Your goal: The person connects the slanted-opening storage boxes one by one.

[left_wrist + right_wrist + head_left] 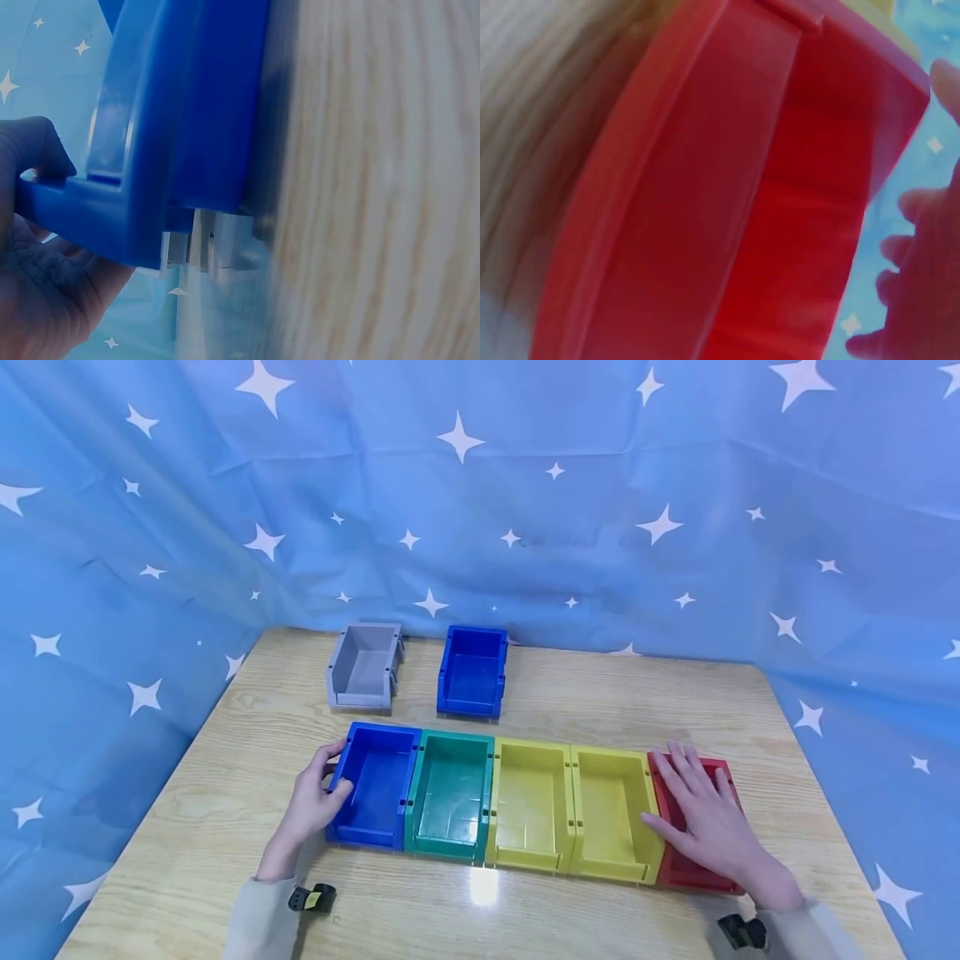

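L hand pinching front blue bin, R hand spread over red bin

Nearest: lt-coloured sleeves (262,917) w/ black wrist gear (313,898). L hand (311,802) pinches L wall of front blue bin (375,785), thumb on inner side, fingers outside. R hand (701,814) is spread, fingers apart, over red bin (697,875) at far R of row; can't tell if palm touches it. R thumb points twd yellow wall; contact unclear.

Row of 5 on the table (600,693), side by side, L to R: front blue bin, green bin (452,793), L yellow bin (531,802), R yellow bin (611,810), red bin. All upright, open tops.

Behind row, twd L end: gray bin (363,668), then rear blue bin (472,672) to its R, gap btwn.

Farthest: blue backdrop (525,485) w/ white stars, hanging past table's back edge.
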A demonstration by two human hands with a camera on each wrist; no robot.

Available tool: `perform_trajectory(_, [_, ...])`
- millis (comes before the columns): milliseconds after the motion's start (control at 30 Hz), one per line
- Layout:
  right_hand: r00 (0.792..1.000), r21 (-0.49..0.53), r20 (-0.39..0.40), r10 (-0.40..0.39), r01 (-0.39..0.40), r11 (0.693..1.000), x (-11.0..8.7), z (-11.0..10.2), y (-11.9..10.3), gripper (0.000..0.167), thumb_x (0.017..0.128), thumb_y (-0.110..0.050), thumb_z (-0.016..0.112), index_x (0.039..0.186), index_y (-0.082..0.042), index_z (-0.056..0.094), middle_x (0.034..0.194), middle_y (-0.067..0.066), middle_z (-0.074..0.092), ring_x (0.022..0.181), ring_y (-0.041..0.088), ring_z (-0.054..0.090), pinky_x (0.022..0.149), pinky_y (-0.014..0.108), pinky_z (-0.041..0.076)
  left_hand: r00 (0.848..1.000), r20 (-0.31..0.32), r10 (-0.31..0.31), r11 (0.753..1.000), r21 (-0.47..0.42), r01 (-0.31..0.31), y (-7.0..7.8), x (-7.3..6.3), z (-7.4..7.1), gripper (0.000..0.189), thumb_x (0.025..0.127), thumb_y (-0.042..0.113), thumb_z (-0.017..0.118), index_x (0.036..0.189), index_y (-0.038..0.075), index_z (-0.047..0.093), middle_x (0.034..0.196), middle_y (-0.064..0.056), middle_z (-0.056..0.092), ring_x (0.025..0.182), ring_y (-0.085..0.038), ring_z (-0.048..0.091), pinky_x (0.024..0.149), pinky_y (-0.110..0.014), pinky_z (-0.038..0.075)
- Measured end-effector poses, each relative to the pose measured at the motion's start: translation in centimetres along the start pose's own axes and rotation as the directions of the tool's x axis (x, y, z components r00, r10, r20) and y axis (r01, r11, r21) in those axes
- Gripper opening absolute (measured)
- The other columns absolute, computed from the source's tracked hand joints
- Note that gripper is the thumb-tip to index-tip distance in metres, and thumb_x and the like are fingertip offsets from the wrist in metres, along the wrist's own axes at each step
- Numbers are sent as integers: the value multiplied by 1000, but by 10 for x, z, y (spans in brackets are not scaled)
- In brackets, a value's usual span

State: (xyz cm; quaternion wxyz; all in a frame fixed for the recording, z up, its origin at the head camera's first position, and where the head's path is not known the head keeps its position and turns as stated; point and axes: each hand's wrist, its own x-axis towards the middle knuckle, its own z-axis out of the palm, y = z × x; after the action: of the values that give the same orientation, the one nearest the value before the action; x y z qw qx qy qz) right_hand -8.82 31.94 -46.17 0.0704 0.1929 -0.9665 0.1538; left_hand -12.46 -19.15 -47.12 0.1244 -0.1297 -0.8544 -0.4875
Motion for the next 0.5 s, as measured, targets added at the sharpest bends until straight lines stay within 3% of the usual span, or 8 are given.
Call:
perform_trajectory(200, [997, 3, 73, 23, -23, 1000, 12, 11, -14, 80, 90, -43, 55, 150, -7, 17, 156, 14, 0, 142, 26, -10, 105, 63, -7, 1000, -9, 16, 1000, -2, -16, -2, -1, 1, 48, 69, -23, 54, 116, -22, 45, 119, -41, 48, 93, -51, 57, 77, -57, 47])
perform_trajectory(500, [997, 69, 59, 40, -44, 997, 16, 22, -15, 73, 91, -40, 55, 150, -14, 21, 157, 13, 1, 142, 31, -9, 101, 70, -1, 1000, -11, -14, 1000, -12, 14, 0, -1, 2, 48, 70, -23, 53, 117, -21, 45, 120, -40, 48, 90, -50, 58, 72, -55, 50])
